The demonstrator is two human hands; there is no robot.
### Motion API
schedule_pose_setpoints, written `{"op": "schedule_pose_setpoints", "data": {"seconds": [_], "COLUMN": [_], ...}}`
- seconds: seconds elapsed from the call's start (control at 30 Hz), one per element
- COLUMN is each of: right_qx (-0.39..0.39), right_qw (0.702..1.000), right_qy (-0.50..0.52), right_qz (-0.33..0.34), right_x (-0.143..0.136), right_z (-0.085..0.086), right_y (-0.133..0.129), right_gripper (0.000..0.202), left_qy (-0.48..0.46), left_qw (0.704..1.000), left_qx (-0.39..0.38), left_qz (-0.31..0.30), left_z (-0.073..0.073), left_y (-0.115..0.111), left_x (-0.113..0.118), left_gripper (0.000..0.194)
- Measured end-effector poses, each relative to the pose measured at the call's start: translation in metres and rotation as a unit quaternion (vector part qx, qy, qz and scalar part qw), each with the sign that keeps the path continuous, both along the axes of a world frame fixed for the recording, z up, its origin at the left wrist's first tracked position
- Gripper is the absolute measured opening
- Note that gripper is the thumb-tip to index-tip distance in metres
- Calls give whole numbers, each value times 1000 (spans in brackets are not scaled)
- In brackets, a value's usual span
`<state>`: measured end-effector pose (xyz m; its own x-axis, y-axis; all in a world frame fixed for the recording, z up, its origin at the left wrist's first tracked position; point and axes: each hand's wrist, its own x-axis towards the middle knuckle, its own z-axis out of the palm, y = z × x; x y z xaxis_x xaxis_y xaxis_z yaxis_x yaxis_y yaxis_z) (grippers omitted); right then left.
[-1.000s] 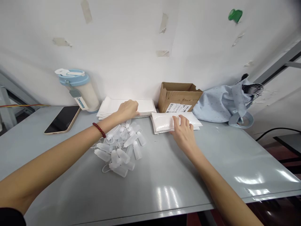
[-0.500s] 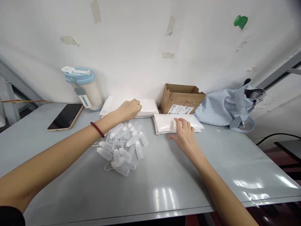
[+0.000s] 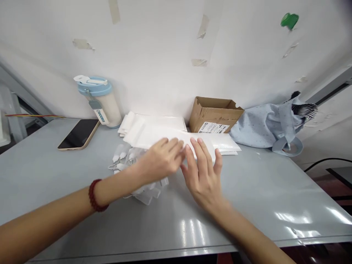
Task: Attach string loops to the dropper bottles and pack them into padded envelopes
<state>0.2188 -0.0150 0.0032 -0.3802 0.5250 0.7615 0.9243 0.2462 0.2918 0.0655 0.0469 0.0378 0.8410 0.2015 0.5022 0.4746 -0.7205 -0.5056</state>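
Note:
My left hand (image 3: 163, 157) is closed, its fingers gripping the near edge of a white envelope-like bag (image 3: 152, 136) lifted above the table. My right hand (image 3: 203, 172) meets it at that edge, its fingers stretched out and apart against the white sheet, thumb close to my left fingers. Below the left hand lies a heap of small translucent plastic squeeze bottles (image 3: 150, 192) with white cord loops, partly covered by the hand and the bag. Behind is a stack of similar white bags (image 3: 176, 124). Beyond my right fingers rests a glossy white packet pile (image 3: 227, 143).
Along the wall stand a blue-lidded drink bottle (image 3: 103, 104) and an open cardboard box (image 3: 216, 115). A phone (image 3: 78, 135) lies on the left, and a light blue cloth bag (image 3: 261, 124) slumps on the right. The grey table (image 3: 261, 190) has its front edge near me.
My left hand has come from the back stack towards me and to the right, bringing a white bag with it. My right hand has drawn back leftward from the glossy packets to meet it.

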Motion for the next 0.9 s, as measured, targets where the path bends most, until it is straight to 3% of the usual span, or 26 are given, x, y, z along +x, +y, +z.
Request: {"op": "schedule_pose_setpoints", "data": {"seconds": [0.07,0.17,0.27,0.33,0.4,0.43,0.5,0.57,0.63,0.67,0.73,0.8,0.9], "right_qx": [-27,-68,-103,-105,-94,-91,-93,-100,-119,-136,-184,-247,-338], "right_qw": [999,998,995,994,995,996,995,994,990,988,980,966,934], "right_qy": [-15,-10,6,8,14,20,34,51,66,68,55,33,29], "right_qz": [-18,-8,2,-1,-4,-6,-4,7,24,33,52,74,113], "right_x": [-4,5,17,21,22,21,18,15,12,10,8,5,0], "right_z": [2,3,3,4,5,5,4,1,-2,-4,-5,-5,-2], "right_y": [-6,-5,1,4,5,5,4,4,3,3,0,-5,-15], "right_gripper": [34,23,24,24,25,25,24,21,20,21,29,48,77], "left_qy": [-30,-75,-147,-226,-319,-364,-433,-455,-446,-437,-410,-373,-323], "left_qw": [998,996,986,958,898,851,720,572,472,446,423,420,440], "left_qx": [9,-9,-81,-171,-274,-338,-500,-652,-739,-764,-797,-821,-835], "left_qz": [-48,-57,-13,51,133,170,210,201,177,164,133,99,62], "left_z": [-9,-18,-20,-18,-13,-10,-5,-1,-1,-1,-3,-5,-5], "left_y": [-20,-33,-28,-21,-13,-9,-4,-1,0,-1,-3,-6,-12], "left_x": [0,-10,-29,-44,-58,-64,-74,-81,-84,-85,-85,-82,-77], "left_gripper": [22,18,17,19,23,27,44,59,62,61,58,52,44]}}
